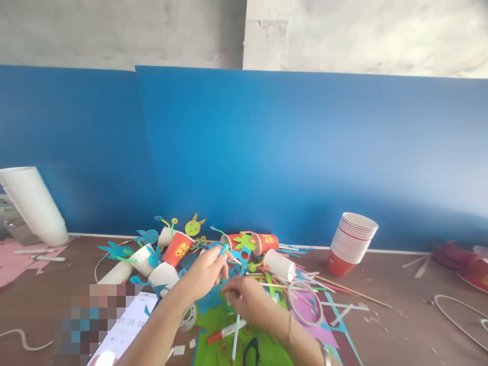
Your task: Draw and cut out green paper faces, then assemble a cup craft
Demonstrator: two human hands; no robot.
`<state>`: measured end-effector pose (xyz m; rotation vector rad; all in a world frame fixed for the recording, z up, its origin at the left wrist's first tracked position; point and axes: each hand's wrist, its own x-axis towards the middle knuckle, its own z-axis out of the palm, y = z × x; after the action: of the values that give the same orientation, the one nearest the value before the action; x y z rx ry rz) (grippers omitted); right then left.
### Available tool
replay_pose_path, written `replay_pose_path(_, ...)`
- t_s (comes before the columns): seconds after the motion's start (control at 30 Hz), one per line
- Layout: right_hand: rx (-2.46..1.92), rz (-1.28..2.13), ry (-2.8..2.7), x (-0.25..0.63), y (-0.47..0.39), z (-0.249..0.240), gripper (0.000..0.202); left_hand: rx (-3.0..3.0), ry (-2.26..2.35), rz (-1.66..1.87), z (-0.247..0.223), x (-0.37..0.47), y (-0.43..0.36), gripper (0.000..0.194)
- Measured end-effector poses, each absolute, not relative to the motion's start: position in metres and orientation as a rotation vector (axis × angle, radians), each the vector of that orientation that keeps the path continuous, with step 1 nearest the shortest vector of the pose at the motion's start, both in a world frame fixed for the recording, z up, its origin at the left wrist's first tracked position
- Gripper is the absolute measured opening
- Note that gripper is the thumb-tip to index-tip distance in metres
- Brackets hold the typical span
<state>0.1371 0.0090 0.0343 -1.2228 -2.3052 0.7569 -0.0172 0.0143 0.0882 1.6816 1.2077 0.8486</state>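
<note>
My left hand (208, 272) is closed, pinching a small blue paper piece (224, 250) above the pile. Just to its right, my right hand (247, 300) is curled with fingers together, slightly blurred. A pale straw (236, 338) runs down from its fingertips, seemingly held there. Below the hands lie green paper sheets (208, 353) with drawn shapes, a red-and-white marker (226, 331) and black-handled scissors (251, 352). Around them are paper cups, a red one (178, 249) and a white one (279, 265) among them, with blue and green animal cutouts (195, 227) on straws.
A tape roll (188, 317) and a lit phone (129, 323) lie left of the paper. Stacked cups stand at the far left (34, 206) and right (353, 244). Straws, sticks and a pale ring (304, 303) lie right. A blue panel (244, 152) rises behind the table.
</note>
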Motion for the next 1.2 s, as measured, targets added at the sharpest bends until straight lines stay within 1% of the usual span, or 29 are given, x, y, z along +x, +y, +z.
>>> replay_pose_path(0.03,-1.123,0.684,-2.427,0.126,0.005,0.029,0.024,1.717,1.232,0.902,0.089,-0.019,0.015,0.027)
replay_pose_path(0.1,-1.018,0.430,-2.575,0.103,-0.003,0.017,0.026,1.778,1.276,0.969,0.091,-0.023,0.016,0.027)
replay_pose_path(0.2,-1.084,0.166,-2.660,0.074,-0.009,0.004,0.019,1.805,1.345,0.972,0.096,-0.024,0.014,0.025)
replay_pose_path(0.37,-1.206,0.081,-2.639,0.062,-0.009,-0.006,0.016,1.702,1.341,0.998,0.101,-0.022,0.012,0.023)
replay_pose_path(0.5,-1.015,0.107,-2.643,0.071,-0.008,-0.015,0.026,1.658,1.261,1.019,0.096,-0.019,0.015,0.024)
replay_pose_path(0.57,-0.958,0.153,-2.635,0.074,-0.007,-0.021,0.025,1.637,1.245,1.024,0.094,-0.018,0.016,0.024)
replay_pose_path(0.63,-0.952,0.239,-2.609,0.076,-0.007,-0.024,0.016,1.626,1.248,1.034,0.093,-0.019,0.016,0.025)
replay_pose_path(0.73,-0.951,0.481,-2.435,0.084,-0.002,-0.015,0.011,1.633,1.269,1.055,0.092,-0.021,0.017,0.026)
replay_pose_path(0.8,-0.922,0.745,-2.191,0.097,0.005,0.001,0.010,1.647,1.317,1.078,0.091,-0.023,0.018,0.027)
replay_pose_path(0.9,-0.875,1.276,-1.820,0.127,0.017,0.033,0.021,1.689,1.367,1.108,0.086,-0.024,0.023,0.028)
replay_pose_path(0.97,-0.870,1.483,-1.637,0.147,0.021,0.052,0.026,1.711,1.353,1.127,0.082,-0.022,0.025,0.027)
replay_pose_path(1.1,-0.840,1.476,-1.570,0.169,0.022,0.072,0.023,1.739,1.294,1.174,0.080,-0.013,0.024,0.022)
replay_pose_path(1.2,-0.821,1.441,-1.614,0.172,0.022,0.075,0.024,1.787,1.206,1.188,0.085,-0.008,0.019,0.025)
